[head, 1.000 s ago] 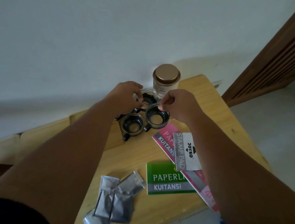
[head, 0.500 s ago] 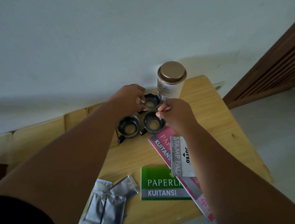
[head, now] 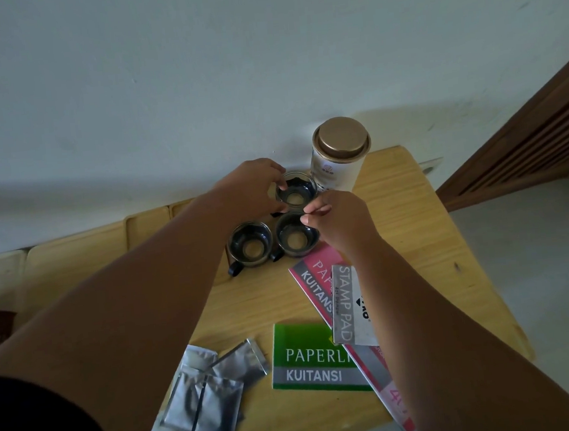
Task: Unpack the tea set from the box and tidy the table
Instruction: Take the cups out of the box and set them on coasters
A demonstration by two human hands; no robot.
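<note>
Head view: my left hand (head: 248, 192) grips the far cup (head: 296, 193), fingers (head: 272, 174) curled over its rim; my right hand (head: 344, 222) is pinched narrow where that cup meets the near-right cup (head: 294, 240); can't tell which rim it holds. Near-left cup (head: 251, 247) sits just beside it, untouched. All three stand upright on the bench (head: 415, 231), with the gold-lidded tin (head: 338, 162) just behind. Nearer me: pink booklet (head: 315, 274) under a stamp pad box (head: 350, 309); green booklet (head: 309, 361); foil sachets (head: 206, 394) in a loose pile.
</note>
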